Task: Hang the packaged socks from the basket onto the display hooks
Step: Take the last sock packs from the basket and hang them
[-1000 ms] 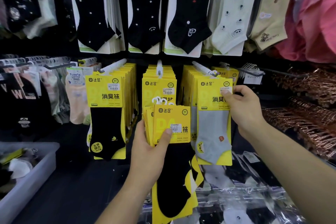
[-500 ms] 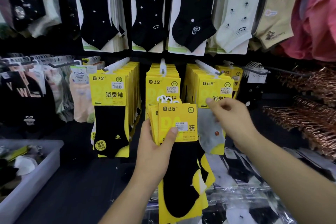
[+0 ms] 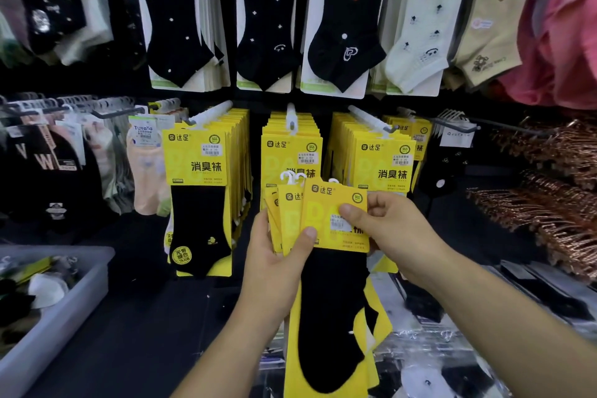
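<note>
At centre frame your left hand [image 3: 277,265] grips the fanned sock packs [image 3: 292,223]; your right hand [image 3: 392,229] pinches the front pack [image 3: 332,210]; the basket [image 3: 64,304] sits at lower left.

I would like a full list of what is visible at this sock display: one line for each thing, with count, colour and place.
held packs: about four, yellow cards with black socks, fanned before the middle hook
hung packs: three full rows and part of a fourth, yellow, middle rail
hooks: three plainly seen, white, above the hung packs
top socks: three black dotted stacks, then pale and beige ones, top row
peach socks: one stack, left of the hung packs
basket: one, grey, bottom left, mixed goods inside
hangers: many, copper, right
pink cloth: top right
clear bags: count unclear, bottom right
left hand: grips the fan
right hand: pinches the front card
</note>
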`<state>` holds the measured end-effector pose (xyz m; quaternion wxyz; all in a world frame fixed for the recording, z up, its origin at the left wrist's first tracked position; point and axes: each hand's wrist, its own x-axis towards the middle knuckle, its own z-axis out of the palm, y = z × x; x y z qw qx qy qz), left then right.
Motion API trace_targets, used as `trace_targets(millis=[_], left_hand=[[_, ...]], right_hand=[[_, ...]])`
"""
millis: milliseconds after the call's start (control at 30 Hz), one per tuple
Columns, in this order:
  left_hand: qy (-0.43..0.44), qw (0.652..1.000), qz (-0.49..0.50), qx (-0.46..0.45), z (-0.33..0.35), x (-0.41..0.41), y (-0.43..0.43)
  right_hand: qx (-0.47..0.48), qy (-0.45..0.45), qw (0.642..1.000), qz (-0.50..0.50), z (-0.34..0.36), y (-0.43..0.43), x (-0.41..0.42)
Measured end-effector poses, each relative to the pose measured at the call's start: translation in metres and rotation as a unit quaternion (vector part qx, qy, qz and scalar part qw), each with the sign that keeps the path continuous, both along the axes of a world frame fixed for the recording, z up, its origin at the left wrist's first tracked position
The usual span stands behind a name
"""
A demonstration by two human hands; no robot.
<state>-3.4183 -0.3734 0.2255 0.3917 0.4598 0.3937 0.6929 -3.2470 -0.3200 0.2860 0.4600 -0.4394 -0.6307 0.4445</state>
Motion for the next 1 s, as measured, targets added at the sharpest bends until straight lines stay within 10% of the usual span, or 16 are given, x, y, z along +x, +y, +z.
trace_targets(millis=[333, 533, 1000], left_hand=[[0.052, 0.999, 0.005, 0.002, -0.001, 0.007, -0.004], [-0.004, 0.999, -0.026, 0.022, 0.005, 0.011, -0.009], [0.003, 1.000, 0.012, 0.017, 0.003, -0.001, -0.004]], right_hand=[[0.088, -0.033, 0.996, 0.003, 0.026, 0.007, 0.003], [-0.044, 0.034, 0.997, 0.047, 0.038, 0.014, 0.006], [0.072, 0.075, 0.978, -0.182, 0.068, 0.052, 0.041]])
